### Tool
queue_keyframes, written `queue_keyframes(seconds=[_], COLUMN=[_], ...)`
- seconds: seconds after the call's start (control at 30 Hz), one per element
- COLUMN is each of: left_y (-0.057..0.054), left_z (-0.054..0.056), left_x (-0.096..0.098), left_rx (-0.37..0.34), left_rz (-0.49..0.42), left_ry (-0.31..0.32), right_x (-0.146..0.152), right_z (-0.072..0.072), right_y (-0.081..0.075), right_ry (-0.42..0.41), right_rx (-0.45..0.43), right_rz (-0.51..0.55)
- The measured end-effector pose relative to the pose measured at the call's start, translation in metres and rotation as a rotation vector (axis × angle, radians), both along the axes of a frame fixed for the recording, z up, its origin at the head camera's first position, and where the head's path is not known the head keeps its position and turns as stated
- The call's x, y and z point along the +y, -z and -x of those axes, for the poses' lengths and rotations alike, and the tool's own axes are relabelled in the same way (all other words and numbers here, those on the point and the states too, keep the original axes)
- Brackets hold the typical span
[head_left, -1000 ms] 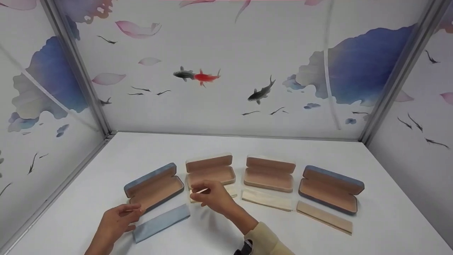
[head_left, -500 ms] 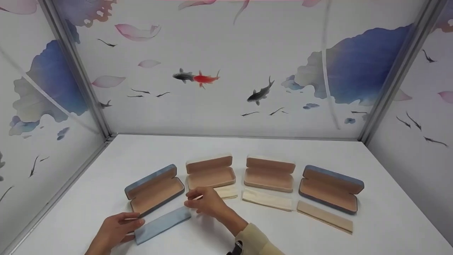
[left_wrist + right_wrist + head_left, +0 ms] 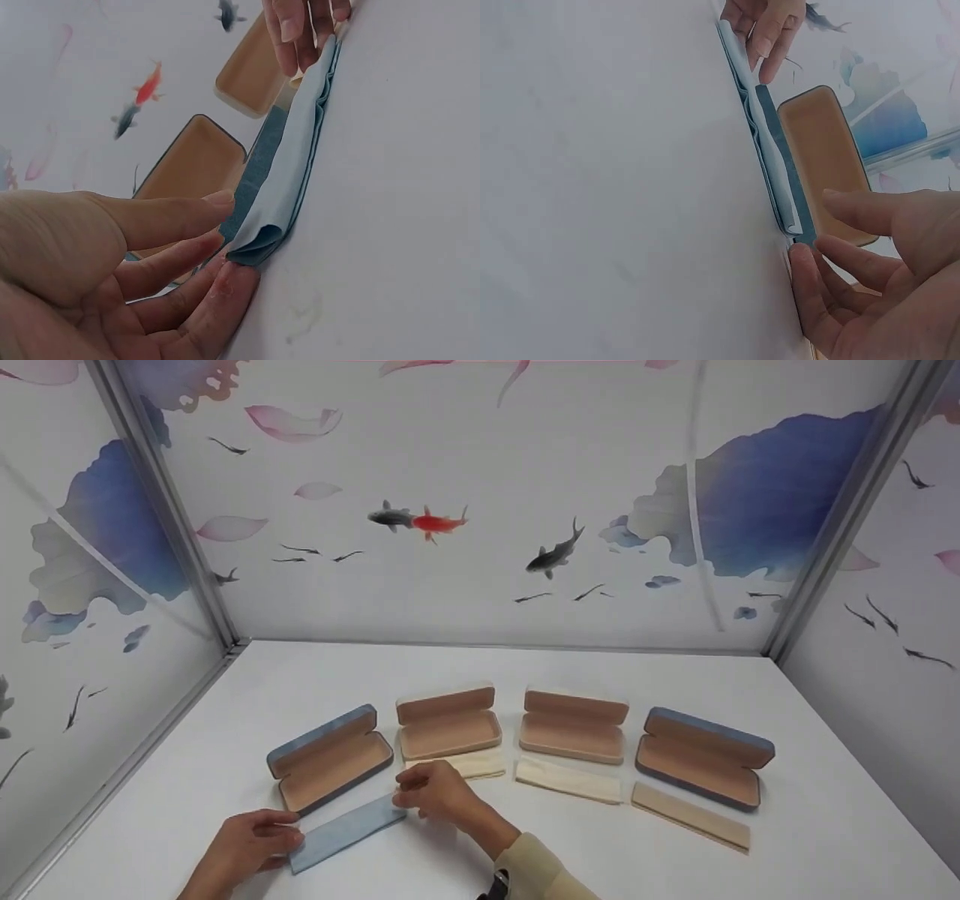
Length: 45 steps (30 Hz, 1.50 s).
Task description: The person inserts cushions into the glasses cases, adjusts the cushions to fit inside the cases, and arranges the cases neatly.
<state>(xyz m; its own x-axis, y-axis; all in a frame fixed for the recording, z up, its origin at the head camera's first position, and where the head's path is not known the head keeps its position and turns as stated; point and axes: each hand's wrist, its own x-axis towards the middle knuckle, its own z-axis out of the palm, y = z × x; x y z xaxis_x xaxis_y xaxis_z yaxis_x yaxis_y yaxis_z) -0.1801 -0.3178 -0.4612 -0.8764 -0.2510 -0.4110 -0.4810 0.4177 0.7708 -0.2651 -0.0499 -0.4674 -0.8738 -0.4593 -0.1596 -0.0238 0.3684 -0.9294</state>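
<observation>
A folded light-blue cloth (image 3: 349, 832) lies on the table just in front of an open blue glasses case (image 3: 335, 774). My left hand (image 3: 247, 844) is at the cloth's left end; in the left wrist view its lower fingers (image 3: 221, 304) touch that end, with the thumb held apart above. At the opposite end is my right hand (image 3: 439, 793). Its fingertips (image 3: 802, 259) meet the cloth's end in the right wrist view, while the thumb stays clear of it. Neither hand pinches the cloth.
Two open cream-edged cases (image 3: 450, 735) (image 3: 571, 737) stand in the middle, and another blue case (image 3: 701, 769) at right. Before them lie a partly covered cream cloth (image 3: 484, 765), a second cream cloth (image 3: 568, 781) and a tan cloth (image 3: 690, 816). Printed panels (image 3: 480, 450) enclose the table.
My right hand has come down and slightly left, from over the cream cloth to the blue cloth's right end. My left hand has lowered to the left end.
</observation>
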Motion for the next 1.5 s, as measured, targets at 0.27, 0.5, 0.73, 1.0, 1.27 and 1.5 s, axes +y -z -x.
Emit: queue_keyframes(seconds=[0.27,0.5,0.73,1.0,1.27,1.5], left_y=[0.007,0.011,0.007,0.003,0.002,-0.001], left_z=[-0.002,0.000,0.000,-0.007,-0.009,-0.005], left_x=[0.003,0.007,0.002,0.003,0.002,0.001], left_rx=[0.005,-0.061,-0.076,-0.044,0.033,0.052], left_rz=[0.101,0.115,0.158,0.154,0.111,0.006], left_ry=[0.073,0.087,0.102,0.103,0.074,0.038], right_x=[0.002,0.004,0.000,-0.004,-0.005,-0.004], right_z=[0.001,-0.001,-0.002,-0.003,-0.002,0.003], right_y=[0.004,0.007,0.004,0.000,0.003,0.003], right_ry=[-0.023,-0.045,-0.045,-0.025,-0.037,-0.001], right_rx=[-0.016,-0.013,0.022,0.023,0.053,0.042], right_rz=[-0.015,-0.105,-0.114,-0.114,-0.092,-0.063])
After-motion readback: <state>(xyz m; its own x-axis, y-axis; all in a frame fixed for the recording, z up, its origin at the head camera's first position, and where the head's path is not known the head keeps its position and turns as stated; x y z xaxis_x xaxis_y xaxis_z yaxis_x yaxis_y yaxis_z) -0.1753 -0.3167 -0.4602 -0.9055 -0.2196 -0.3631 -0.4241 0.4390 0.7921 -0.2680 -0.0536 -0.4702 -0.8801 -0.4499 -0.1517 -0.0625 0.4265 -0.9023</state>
